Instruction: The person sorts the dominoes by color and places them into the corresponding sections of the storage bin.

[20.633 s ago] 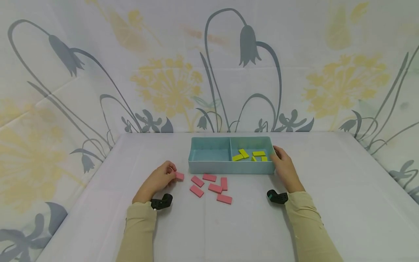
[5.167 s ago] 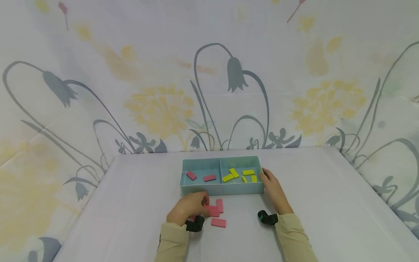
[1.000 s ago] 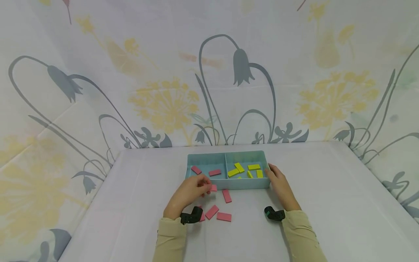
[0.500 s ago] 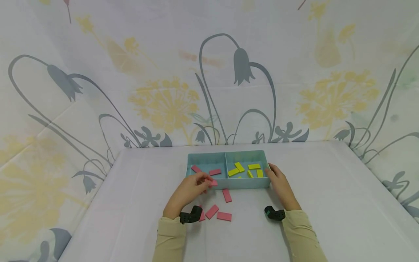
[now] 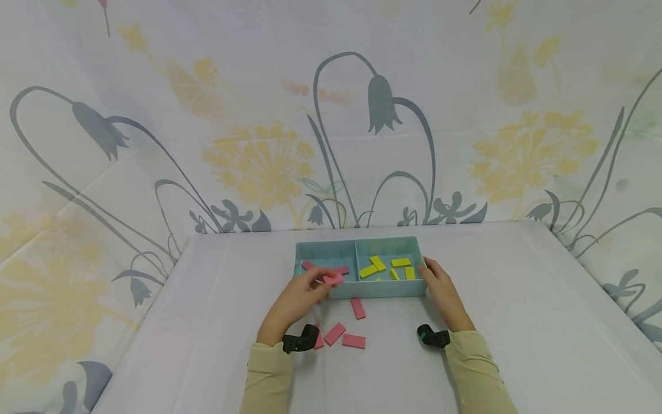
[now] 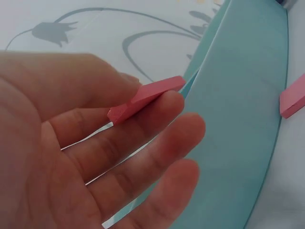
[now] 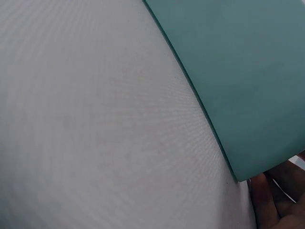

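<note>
Your left hand (image 5: 296,298) pinches a pink block (image 5: 334,280) between thumb and fingers, and compared with half a second ago it is higher, with the block now level with the front rim of the blue tray (image 5: 380,290) instead of showing lower against its front wall. Your other left fingers sit a little apart, as the left wrist view shows. Look back to the earliest picture and you see more change: the tray's left compartment now bears two pink blocks (image 5: 342,269), while four loose pink blocks (image 5: 354,341) lie on the white table (image 5: 207,322) in front of it. The yellow blocks (image 5: 400,262) stay in the right compartment, beyond the divider (image 5: 357,265). Your right hand (image 5: 443,293) stays against the tray's right end; you can't tell how its fingers close there, since the right wrist view cuts them off in its lower corner and the tray wall covers part of them. Your left fingers and the held block partly hide the pink pair inside, your black wrist camera (image 5: 302,339) covers part of one loose block, and the front wall hides most of one yellow block. Whether the pinched block touches the rim is hard to make out.
</note>
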Demonstrator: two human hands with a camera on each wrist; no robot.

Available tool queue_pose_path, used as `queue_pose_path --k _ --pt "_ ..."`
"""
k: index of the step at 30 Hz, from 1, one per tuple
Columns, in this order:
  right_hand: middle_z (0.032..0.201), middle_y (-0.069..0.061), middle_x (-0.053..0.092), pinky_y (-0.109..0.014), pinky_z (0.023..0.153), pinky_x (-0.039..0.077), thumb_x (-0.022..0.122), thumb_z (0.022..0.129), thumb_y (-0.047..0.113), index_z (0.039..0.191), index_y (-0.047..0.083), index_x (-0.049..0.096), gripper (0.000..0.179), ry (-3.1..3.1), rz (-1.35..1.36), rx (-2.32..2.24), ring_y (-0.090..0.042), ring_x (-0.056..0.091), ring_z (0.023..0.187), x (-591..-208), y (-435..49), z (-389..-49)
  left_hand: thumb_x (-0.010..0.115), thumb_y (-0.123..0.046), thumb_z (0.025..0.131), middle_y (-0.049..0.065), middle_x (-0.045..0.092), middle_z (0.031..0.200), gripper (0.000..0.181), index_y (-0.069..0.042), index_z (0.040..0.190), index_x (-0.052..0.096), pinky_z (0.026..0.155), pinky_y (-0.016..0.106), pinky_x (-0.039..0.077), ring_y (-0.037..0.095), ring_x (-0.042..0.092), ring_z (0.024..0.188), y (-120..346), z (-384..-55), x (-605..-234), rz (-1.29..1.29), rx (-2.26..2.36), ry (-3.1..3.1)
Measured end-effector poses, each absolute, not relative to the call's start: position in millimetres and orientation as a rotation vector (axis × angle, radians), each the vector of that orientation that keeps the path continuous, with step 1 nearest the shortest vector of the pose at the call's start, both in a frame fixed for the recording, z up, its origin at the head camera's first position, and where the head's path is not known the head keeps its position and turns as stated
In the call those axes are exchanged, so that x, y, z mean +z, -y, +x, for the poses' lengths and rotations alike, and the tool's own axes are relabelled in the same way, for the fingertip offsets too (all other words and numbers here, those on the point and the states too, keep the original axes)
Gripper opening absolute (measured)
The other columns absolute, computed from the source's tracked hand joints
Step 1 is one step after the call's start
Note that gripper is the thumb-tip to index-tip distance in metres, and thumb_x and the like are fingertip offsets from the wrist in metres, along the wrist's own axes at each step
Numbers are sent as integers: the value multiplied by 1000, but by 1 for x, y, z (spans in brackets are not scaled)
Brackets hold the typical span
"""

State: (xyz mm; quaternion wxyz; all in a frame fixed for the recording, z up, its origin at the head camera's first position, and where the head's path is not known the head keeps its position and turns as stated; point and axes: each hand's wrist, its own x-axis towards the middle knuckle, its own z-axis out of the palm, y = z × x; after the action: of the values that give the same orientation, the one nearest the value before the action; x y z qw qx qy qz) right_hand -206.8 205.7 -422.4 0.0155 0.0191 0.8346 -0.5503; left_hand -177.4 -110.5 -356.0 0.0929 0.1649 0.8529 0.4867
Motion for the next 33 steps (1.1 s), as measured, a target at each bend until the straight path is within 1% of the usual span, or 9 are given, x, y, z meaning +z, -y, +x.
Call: queue_pose_path --k 3,8,14,17,21,24,26,33 --pt "143 -14 25 -50 103 19 33 93 47 140 8 25 62 -2592 59 -1719 -30 19 131 -422 -205 -207 53 -34 89 4 62 89 28 -22 115 56 64 34 46 26 58 84 110 -179 -356 475 1437 -2574" --pt "143 -14 25 -50 103 19 33 93 47 140 8 25 62 -2588 65 -1717 -30 19 131 -421 -205 -207 54 -26 90 1 60 97 24 -20 112 57 61 32 48 23 60 79 111 -181 -356 453 1453 -2637" --pt "143 -13 24 -50 103 19 32 93 48 140 8 24 62 -2587 82 -1701 -30 18 131 -420 -205 -207 55 -32 89 -3 58 93 22 -21 107 58 59 31 47 21 61 75 111 -182 -358 368 1510 -2693" --pt "143 -13 24 -50 103 19 33 93 47 140 9 25 61 -2582 85 -1705 -30 18 132 -420 -205 -206 54 -30 89 -2 58 92 20 -19 106 59 57 31 46 22 60 74 111 -182 -358 322 1532 -2709" --pt "143 -13 25 -50 103 19 33 93 48 140 9 25 62 -2575 81 -1716 -29 18 132 -420 -205 -206 53 -25 90 3 60 88 15 -21 103 59 55 31 45 23 59 71 111 -184 -358 265 1569 -2725" --pt "143 -13 25 -50 103 19 33 93 49 140 9 25 63 -2574 79 -1719 -29 18 132 -420 -205 -206 52 -24 90 4 62 90 11 -24 100 58 54 31 45 23 58 69 112 -185 -359 235 1582 -2730" --pt "143 -13 25 -50 103 19 33 92 49 140 9 25 63 -2577 80 -1719 -29 18 132 -420 -206 -206 51 -22 91 4 63 92 11 -23 99 58 54 31 45 23 58 69 112 -185 -361 234 1584 -2731" --pt "143 -13 25 -50 103 18 33 93 48 140 8 25 62 -2580 75 -1720 -30 18 132 -422 -206 -207 52 -28 90 5 62 95 11 -25 99 58 55 31 44 21 57 70 111 -187 -365 219 1589 -2724"
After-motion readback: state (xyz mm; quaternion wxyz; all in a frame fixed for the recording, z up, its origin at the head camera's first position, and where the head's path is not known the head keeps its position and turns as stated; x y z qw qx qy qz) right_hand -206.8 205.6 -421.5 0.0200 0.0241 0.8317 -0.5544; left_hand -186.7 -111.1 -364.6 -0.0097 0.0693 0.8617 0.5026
